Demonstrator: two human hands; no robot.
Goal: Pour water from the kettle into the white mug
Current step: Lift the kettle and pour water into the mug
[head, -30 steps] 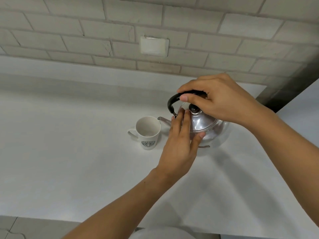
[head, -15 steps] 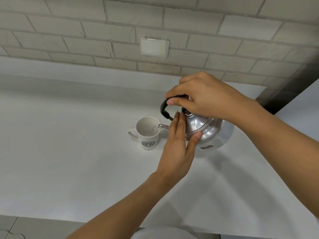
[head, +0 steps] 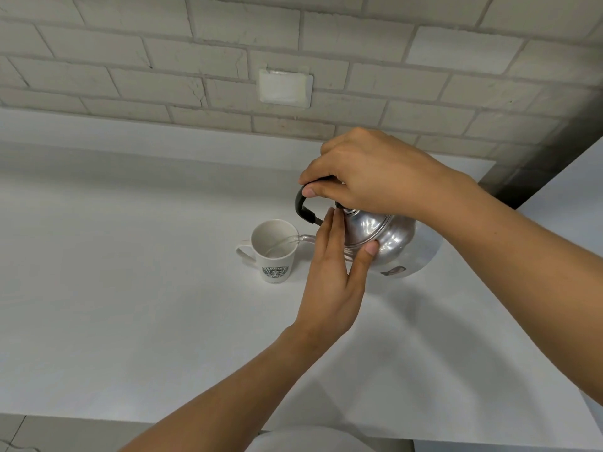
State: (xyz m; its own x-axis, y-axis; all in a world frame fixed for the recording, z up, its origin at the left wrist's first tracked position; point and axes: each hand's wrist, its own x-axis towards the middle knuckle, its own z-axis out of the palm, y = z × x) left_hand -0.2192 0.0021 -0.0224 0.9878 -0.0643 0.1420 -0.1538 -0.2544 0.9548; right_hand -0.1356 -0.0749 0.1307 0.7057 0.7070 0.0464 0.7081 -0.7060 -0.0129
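On white surface (head: 130, 288) below brick wall (head: 195, 44): right hand (head: 368, 172) closing full grip around black handle (head: 301, 207) of metal kettle (head: 385, 236), tilting it left. Left hand (head: 332, 275) lying open and flat against kettle side, fingers extended, thumb pressing body. Spout (head: 305, 238) reaching over rim of white mug (head: 274, 252), thin water stream (head: 280, 244) running inside. Mug standing upright just left of kettle, handle pointing left, green logo facing camera.
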